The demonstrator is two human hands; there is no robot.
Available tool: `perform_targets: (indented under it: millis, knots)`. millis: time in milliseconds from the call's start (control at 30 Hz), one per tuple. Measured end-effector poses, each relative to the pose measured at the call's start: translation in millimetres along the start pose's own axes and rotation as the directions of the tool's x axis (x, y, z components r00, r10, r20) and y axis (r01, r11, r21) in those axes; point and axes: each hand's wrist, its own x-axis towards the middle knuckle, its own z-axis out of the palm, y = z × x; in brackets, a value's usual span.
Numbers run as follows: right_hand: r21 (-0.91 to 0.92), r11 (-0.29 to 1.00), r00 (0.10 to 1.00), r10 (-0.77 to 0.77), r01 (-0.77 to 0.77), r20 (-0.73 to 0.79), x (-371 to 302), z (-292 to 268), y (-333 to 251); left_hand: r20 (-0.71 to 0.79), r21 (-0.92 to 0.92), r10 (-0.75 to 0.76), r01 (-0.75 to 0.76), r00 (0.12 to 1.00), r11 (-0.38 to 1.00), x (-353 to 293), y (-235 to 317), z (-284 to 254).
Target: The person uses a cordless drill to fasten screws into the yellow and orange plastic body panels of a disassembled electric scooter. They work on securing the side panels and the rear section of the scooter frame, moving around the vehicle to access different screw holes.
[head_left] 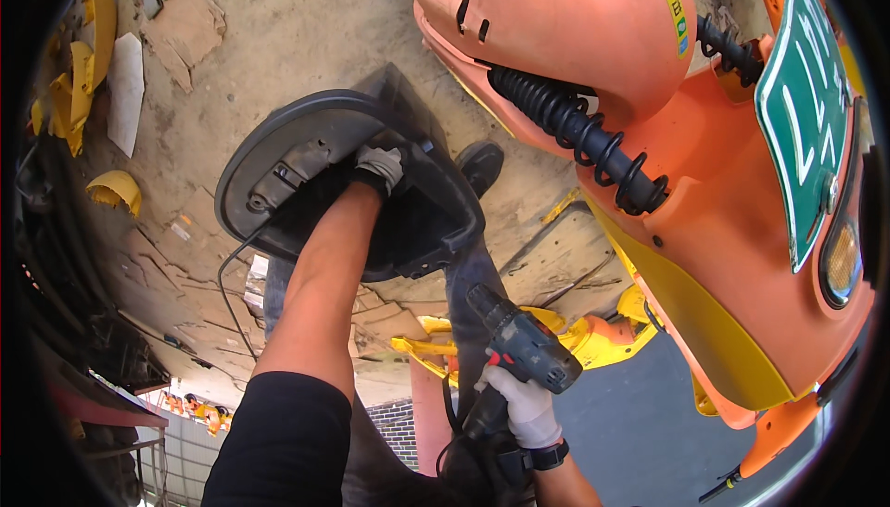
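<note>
A black scooter seat bucket (pixel 445 201), its lid (pixel 278 150) swung open to the left, rests in front of my legs. My gloved left hand (pixel 381 166) reaches inside and is closed at the inner wall near its far edge; the fingertips are partly hidden. Lower right of the bucket, my right hand (pixel 524 403) in a white glove is wrapped round the grip of a dark cordless drill (pixel 528 340). The drill's chuck points up and left toward the bucket, apart from it. A thin dark cable (pixel 222 280) hangs from the lid side.
An orange scooter body (pixel 556 34) with a black coil shock absorber (pixel 584 136) and a green plate (pixel 805 122) stands close on the right. Yellow plastic parts (pixel 593 340) and torn cardboard (pixel 181 30) lie on the ground. My shoe (pixel 482 166) is just beyond the bucket.
</note>
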Motion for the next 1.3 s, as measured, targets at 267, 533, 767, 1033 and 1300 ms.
perform_targets:
  millis: [267,533,767,1033,1300]
  knots:
    - [-0.007,1.0,1.0,0.02,-0.02,-0.004,1.4,1.8,-2.8,0.016,-0.098,0.013,-0.012,1.0,0.995,-18.7,5.7,-21.5]
    - [0.016,0.999,0.999,0.048,-0.048,-0.012,4.2,1.1,-0.6,0.017,-0.136,0.004,-0.002,1.0,0.991,-1.8,0.0,-3.2]
    - [0.011,0.999,0.999,0.037,-0.037,-0.002,5.7,2.7,-1.3,0.087,-0.203,0.022,-0.004,0.996,0.979,3.2,-2.9,-2.9]
    - [-0.001,1.0,1.0,0.027,-0.027,0.003,7.0,2.4,0.6,0.033,-0.182,0.03,-0.024,0.999,0.983,-1.1,-1.7,5.7]
    - [-0.031,0.999,0.999,0.038,-0.038,0.005,7.1,4.6,-5.7,-0.121,-0.193,-0.045,0.021,0.992,0.981,1.7,2.1,14.1]
